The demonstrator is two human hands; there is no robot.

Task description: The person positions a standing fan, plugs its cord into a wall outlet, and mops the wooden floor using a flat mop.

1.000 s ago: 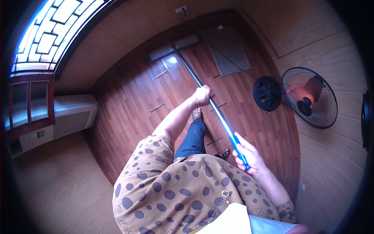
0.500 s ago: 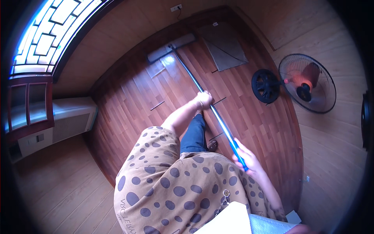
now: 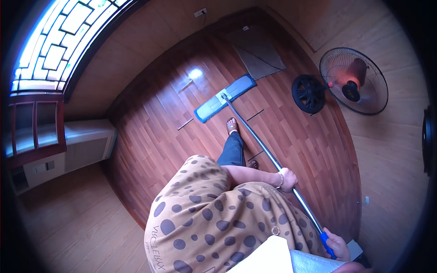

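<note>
Mop (image 3: 224,96) on flr (image 3: 154,150), L hand (image 3: 288,180) gripping pole (image 3: 263,147), R hand (image 3: 338,247) gripping blue end (image 3: 326,242), lettered shirt (image 3: 218,218)

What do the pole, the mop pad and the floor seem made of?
Pole: probably metal, shiny, given its bright silvery streak. Mop pad: likely fabric, soft-looking, given its fuzzy blue edge. Floor: perhaps wood or wood-look laminate, glossy, given its reddish-brown strips and glare.

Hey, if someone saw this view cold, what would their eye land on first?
Probably the latticed window at the upper left, the brightest thing in view. Next, the long blue mop head near the middle of the reddish wood floor, its pole running down to the left hand and, lower, the right hand. At the right, the round caged fan stands out too.
</note>
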